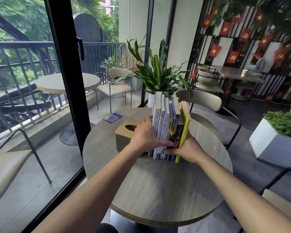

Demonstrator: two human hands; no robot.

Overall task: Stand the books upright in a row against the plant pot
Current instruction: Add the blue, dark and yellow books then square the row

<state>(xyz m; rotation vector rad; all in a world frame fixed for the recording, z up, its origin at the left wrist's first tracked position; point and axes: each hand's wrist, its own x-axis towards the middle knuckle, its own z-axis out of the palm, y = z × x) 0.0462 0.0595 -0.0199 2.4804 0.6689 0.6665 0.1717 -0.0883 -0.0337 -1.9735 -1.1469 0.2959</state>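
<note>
The books (168,132) stand in a row with their backs facing the person. They are squeezed between the two hands. To do this step well, I think the hands should push in gently from both sides, keep every book straight up, and slide the row back until it sits snug on the pot (151,100). Let go slowly, so no book tips.

The left hand (145,136) lies flat and open on the white book at the left end, with its thumb across the bottoms of the books. The right hand (187,149) curls around the bottom of the yellow book at the right end. There are white, blue, dark and yellow books. They stand near the middle of the desk (158,190), toward its far edge, with the pot just behind them. I cannot tell if they touch it. A tissue box (124,137) sits just left of the row.
</note>
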